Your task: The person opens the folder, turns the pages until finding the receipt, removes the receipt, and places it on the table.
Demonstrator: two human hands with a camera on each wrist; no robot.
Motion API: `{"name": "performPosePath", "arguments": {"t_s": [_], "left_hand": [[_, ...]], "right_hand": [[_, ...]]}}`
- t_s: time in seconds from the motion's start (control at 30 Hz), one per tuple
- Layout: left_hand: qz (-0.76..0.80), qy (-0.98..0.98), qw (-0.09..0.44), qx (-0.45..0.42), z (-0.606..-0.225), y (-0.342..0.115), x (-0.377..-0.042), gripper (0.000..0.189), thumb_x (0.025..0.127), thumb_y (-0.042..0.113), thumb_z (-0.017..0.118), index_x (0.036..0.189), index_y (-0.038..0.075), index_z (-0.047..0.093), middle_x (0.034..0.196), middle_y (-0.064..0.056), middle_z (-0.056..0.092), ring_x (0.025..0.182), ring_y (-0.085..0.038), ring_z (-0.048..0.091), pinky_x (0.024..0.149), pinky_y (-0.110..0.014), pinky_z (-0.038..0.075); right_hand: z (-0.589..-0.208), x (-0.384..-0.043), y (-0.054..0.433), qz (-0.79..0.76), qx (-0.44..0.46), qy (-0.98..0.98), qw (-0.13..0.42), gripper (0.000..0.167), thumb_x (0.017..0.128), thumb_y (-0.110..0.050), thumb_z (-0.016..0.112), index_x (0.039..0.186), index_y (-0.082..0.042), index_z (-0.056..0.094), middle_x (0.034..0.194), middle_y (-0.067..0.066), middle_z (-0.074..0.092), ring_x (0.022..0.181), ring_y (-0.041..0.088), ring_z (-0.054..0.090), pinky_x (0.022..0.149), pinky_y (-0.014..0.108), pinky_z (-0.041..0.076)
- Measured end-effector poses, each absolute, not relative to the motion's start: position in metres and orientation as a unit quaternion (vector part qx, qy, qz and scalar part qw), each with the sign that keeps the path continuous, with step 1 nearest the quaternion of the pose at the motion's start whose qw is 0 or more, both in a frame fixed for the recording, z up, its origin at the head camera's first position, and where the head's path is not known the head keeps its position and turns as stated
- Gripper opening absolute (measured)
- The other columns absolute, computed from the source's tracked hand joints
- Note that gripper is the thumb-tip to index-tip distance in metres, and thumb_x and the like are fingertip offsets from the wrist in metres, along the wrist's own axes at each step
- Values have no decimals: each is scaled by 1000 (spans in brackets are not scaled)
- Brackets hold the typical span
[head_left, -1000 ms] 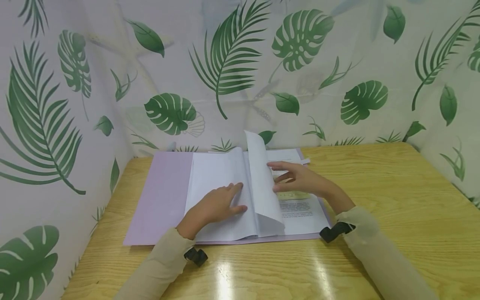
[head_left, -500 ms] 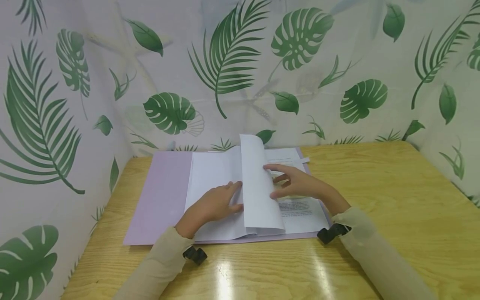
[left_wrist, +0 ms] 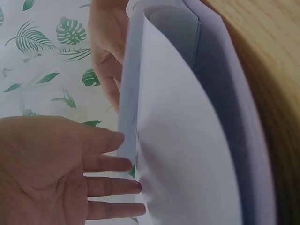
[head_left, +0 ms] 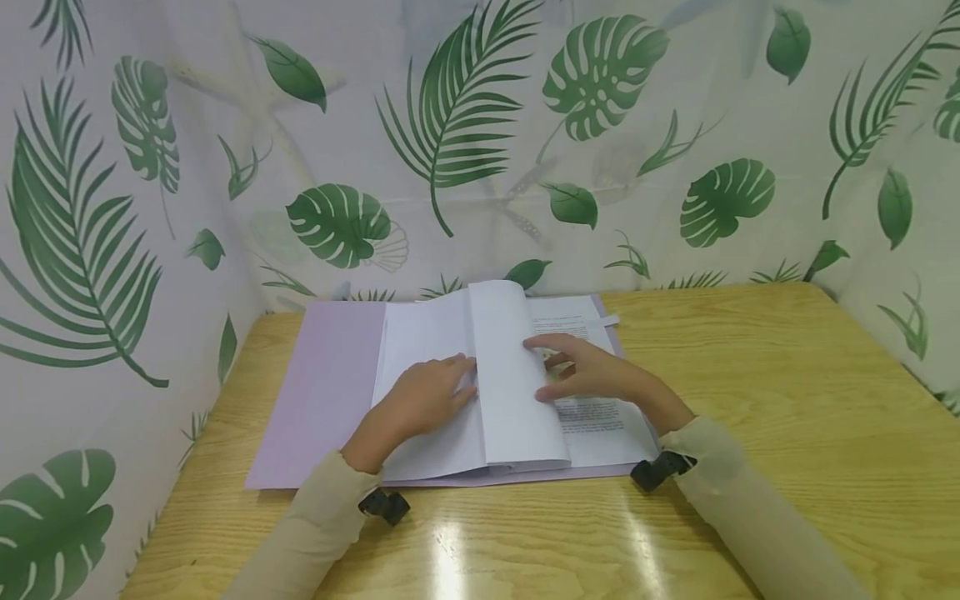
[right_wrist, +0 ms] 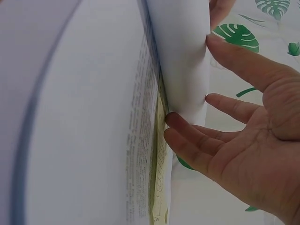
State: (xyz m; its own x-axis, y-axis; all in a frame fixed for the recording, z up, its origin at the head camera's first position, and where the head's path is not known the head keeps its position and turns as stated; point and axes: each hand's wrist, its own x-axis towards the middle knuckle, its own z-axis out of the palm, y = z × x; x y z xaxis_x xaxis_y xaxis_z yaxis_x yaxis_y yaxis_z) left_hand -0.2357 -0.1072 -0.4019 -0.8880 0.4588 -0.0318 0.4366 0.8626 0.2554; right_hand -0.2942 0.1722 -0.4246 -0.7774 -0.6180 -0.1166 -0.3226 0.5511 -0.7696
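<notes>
A lilac folder (head_left: pixel 322 383) lies spread on the table with white sheets inside. In its middle a white sheet (head_left: pixel 517 392) is half turned and bows up in a curl. My left hand (head_left: pixel 416 400) lies over the left pages, its fingertips at the curl's left edge; the left wrist view shows its fingers extended beside the paper. From the other side my right hand (head_left: pixel 596 371) touches the curl's rounded right side with thumb and fingertips, fingers spread. Beneath the curl a printed sheet (head_left: pixel 600 450) shows; the right wrist view reveals a yellow patch (right_wrist: pixel 159 187) on it.
The wood-grain table (head_left: pixel 787 400) extends right and in front of the folder. A white leaf-patterned cloth (head_left: pixel 645 217) stands behind and at both sides. Each sleeve wears a black wrist mount (head_left: pixel 663 469). A small white tab (head_left: pixel 609 320) juts from the folder's right edge.
The turned sheet has come over leftward and lower, from nearly upright to a rounded curl. My right hand has moved slightly left with it; my left hand has drawn back a little.
</notes>
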Motion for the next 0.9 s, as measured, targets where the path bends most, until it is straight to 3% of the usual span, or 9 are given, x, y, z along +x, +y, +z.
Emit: {"name": "performPosePath", "arguments": {"t_s": [0.23,0.47,0.9], "left_hand": [[123,965,-42,227,-399,-108,-235,44,104,24,58,141,0,56,144,-24,58,128,-39,61,106,-52,51],[161,960,-32,229,-398,-100,-234,50,102,28,62,147,7,52,157,-20,46,139,-39,52,115,-52,44],[185,945,-4,270,-403,-91,-229,49,104,28,60,149,10,51,162,-11,40,148,-36,40,121,-51,36]], "right_hand": [[-426,-291,166,-379,-273,866,178,81,88,-27,81,155,-9,40,162,19,35,134,41,54,108,52,50],[-424,-288,162,-380,-268,869,171,81,88,-28,81,155,-10,40,162,19,35,132,40,55,106,51,52],[-425,-285,157,-398,-283,858,161,78,92,-29,77,156,-8,38,163,20,34,133,42,54,106,50,52]]}}
